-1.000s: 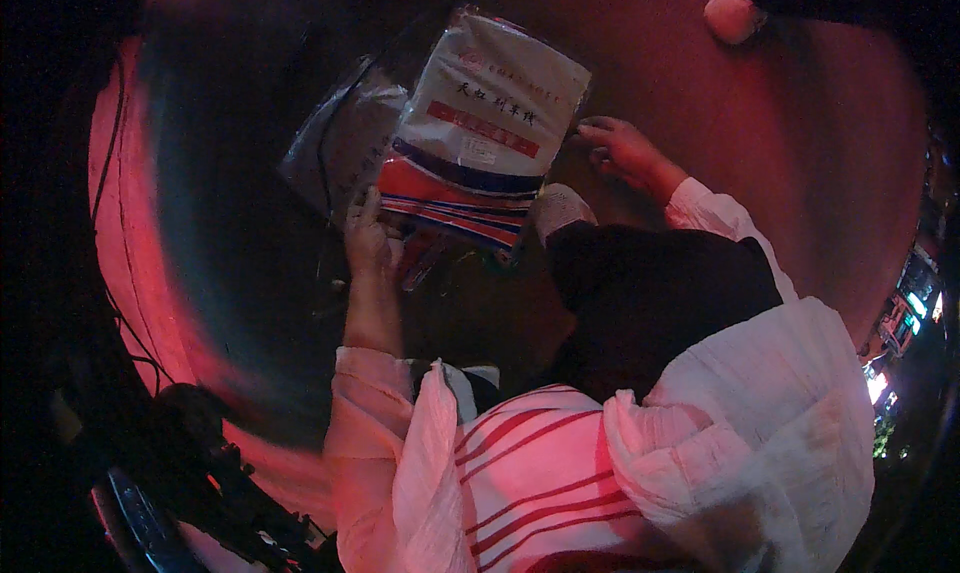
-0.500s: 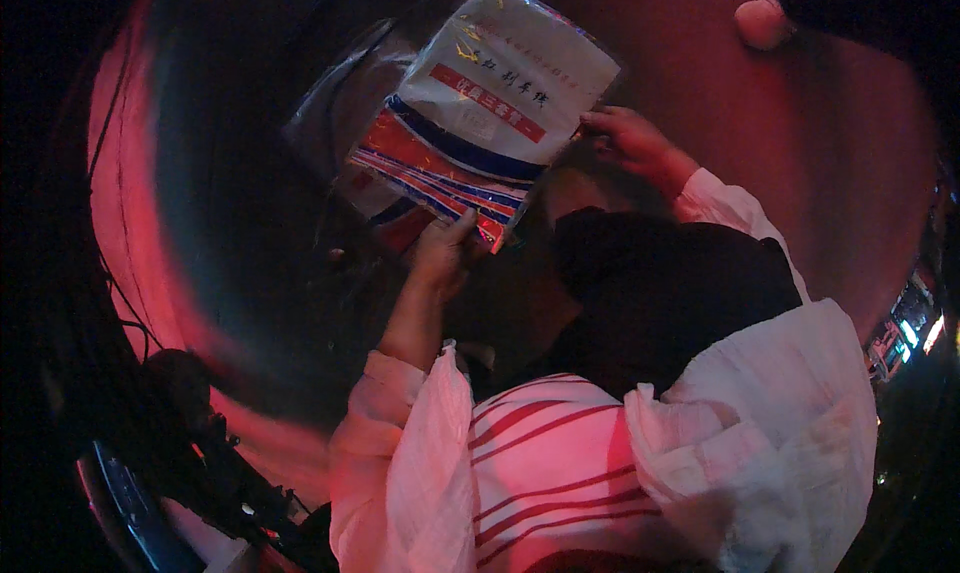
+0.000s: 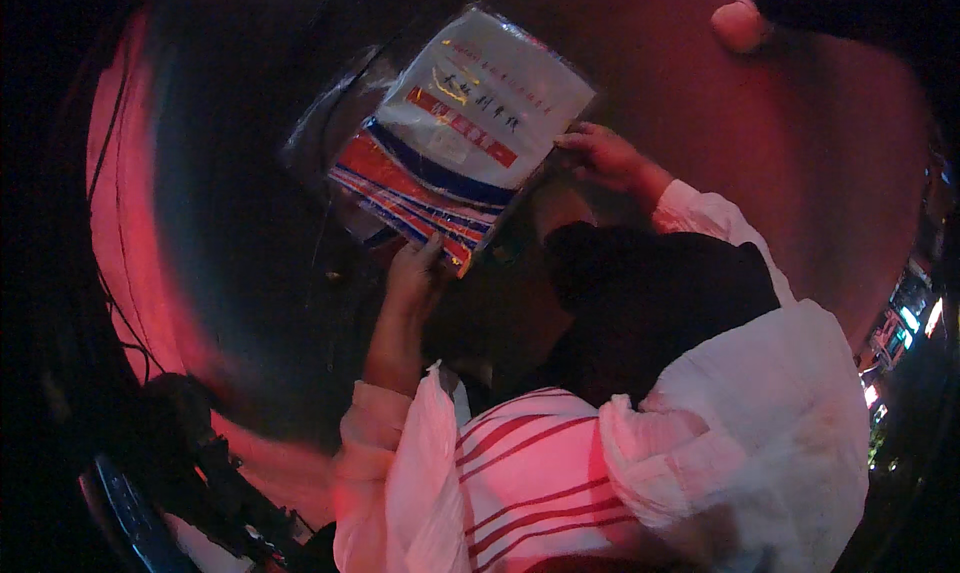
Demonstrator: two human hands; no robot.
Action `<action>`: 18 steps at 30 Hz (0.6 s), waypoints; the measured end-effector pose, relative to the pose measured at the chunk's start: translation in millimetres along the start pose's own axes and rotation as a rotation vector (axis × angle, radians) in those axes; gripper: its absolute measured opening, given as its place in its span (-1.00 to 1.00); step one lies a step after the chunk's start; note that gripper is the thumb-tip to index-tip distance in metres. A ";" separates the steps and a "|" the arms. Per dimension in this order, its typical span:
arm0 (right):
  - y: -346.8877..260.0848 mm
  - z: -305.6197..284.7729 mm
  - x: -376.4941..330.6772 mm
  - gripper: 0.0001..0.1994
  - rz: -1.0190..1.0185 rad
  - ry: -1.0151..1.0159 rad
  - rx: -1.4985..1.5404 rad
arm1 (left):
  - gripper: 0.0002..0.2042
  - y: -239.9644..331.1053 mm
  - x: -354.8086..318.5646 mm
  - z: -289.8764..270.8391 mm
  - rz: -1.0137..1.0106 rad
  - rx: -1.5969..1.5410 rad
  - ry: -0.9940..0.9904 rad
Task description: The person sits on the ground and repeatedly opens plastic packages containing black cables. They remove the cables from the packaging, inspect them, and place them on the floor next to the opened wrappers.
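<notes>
Left hand (image 3: 408,281) grips the glossy packet (image 3: 500,78) by its near edge, right hand (image 3: 610,158) pinches its right edge; slick plastic might slip if either pinch loosens.

Easiest lane is the floor (image 3: 825,158) on the right, beyond the right hand (image 3: 608,161): wide strip, w/ just a pale rounded thing (image 3: 740,26) at the far end (can't ID it). Middle's blocked b/c the printed plastic packet (image 3: 480,98) fills the space b/w the hands, left hand (image 3: 412,275) on its near edge. Clear plastic bag (image 3: 330,118) pokes out left of it, so that side's tight. Narrow dark gap b/w left forearm & black trouser leg (image 3: 660,283). Left of the forearm there's decent room, up to the cable (image 3: 114,298) by the rim. Dark clutter (image 3: 210,448) blocks near left, too dim for details.
</notes>
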State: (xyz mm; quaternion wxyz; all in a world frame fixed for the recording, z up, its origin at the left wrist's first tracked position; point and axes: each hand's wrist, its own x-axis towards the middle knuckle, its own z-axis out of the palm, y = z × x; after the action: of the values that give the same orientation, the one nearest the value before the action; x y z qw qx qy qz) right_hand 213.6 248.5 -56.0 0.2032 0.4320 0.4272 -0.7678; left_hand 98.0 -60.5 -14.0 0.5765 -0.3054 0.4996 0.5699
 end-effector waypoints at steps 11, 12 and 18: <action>-29.7 -35.1 12.5 -0.78 -0.114 0.198 -0.018 | -0.74 9.6 -1.5 -3.7 -0.039 0.140 0.090; -28.3 -38.2 15.9 -0.79 -0.119 0.185 -0.021 | -0.74 8.0 -0.7 -4.5 -0.025 0.114 0.062; -27.9 -42.3 21.7 -0.80 -0.139 0.108 -0.088 | -0.73 3.5 2.7 -7.8 -0.026 0.035 0.105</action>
State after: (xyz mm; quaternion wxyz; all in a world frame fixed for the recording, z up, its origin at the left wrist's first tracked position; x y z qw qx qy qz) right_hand 203.4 300.3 -71.9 0.1448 0.4328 0.4999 -0.7360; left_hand 92.5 -66.1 -18.2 0.5622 -0.3308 0.5351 0.5368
